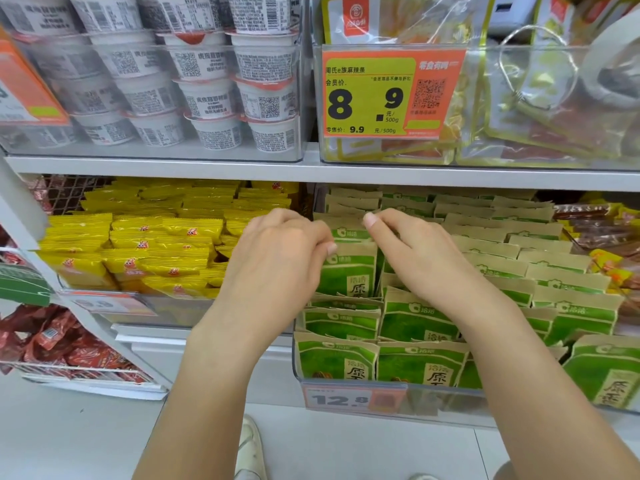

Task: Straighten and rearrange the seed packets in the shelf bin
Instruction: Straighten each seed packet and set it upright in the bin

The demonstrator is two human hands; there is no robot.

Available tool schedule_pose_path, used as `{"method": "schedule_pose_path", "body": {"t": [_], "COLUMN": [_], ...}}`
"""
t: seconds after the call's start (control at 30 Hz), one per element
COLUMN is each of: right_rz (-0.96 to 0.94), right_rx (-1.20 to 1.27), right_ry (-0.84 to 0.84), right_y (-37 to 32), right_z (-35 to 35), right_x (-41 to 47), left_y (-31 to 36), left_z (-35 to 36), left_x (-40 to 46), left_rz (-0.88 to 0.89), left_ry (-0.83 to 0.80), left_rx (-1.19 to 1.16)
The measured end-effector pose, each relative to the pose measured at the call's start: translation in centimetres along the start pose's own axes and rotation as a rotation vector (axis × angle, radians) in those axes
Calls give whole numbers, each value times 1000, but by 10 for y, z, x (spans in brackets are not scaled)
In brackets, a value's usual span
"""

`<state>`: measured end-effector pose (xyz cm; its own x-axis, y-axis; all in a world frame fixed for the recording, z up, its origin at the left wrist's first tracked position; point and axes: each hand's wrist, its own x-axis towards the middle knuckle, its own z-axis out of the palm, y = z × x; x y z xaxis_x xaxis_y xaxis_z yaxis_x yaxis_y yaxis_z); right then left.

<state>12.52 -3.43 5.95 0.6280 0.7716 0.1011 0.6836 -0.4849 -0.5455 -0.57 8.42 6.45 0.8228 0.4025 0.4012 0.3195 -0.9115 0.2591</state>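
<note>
Green and kraft-paper seed packets (419, 320) stand in rows in a clear shelf bin (446, 400) on the lower shelf, right of centre. One seed packet (348, 271) in the left column stands higher than its neighbours. My left hand (280, 254) has its fingers curled at that packet's top left corner and pinches it. My right hand (415, 254) is at the packet's top right edge, thumb stretched up and left, fingers curled down among the packets behind. The front packets lean at uneven angles.
Yellow snack packets (145, 244) fill the bin to the left. An orange price tag (353, 398) hangs on the seed bin's front. White cups (194, 88) and a clear bin with an orange and green price card (388, 91) sit on the shelf above. Red packets (65, 344) lie lower left.
</note>
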Motion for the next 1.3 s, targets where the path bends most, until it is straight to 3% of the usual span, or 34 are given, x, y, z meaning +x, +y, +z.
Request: {"method": "schedule_pose_path", "body": {"t": [0.13,0.33,0.53,0.63,0.77,0.9,1.07,1.17,1.3], "right_rz": [25,4,3,-18,-117,-139,-179,-195,-169], "right_rx": [130,186,134,12,-180,-230,-290,-263,-129], "right_ry": [-21,10,108,12,-138,-220,-324,-320,-192], "right_y": [3,3,2,1,0,-6,-15,-18,-16], "right_z": [-3,-8,-13,-11,-3,-4,-4,-1,-6], "right_x": [-1,-12,-24,-27,-34,-37,-42,-41,-38], "left_y": [-3,-4,-1,2,-2,-38,-74,-58,-46], "left_z": [-13,-8,-27,-38,-52,-56,-63,-58,-58], "left_x": [-4,-6,-12,-17,-23,-23,-27,-27,-26], "left_rz": [-51,-45,28,47,-68,-195,-309,-308,-276], "left_ry": [114,100,203,282,510,637,646,717,671], "left_rx": [-61,-152,-189,-155,-127,-340,-375,-348,-312]}}
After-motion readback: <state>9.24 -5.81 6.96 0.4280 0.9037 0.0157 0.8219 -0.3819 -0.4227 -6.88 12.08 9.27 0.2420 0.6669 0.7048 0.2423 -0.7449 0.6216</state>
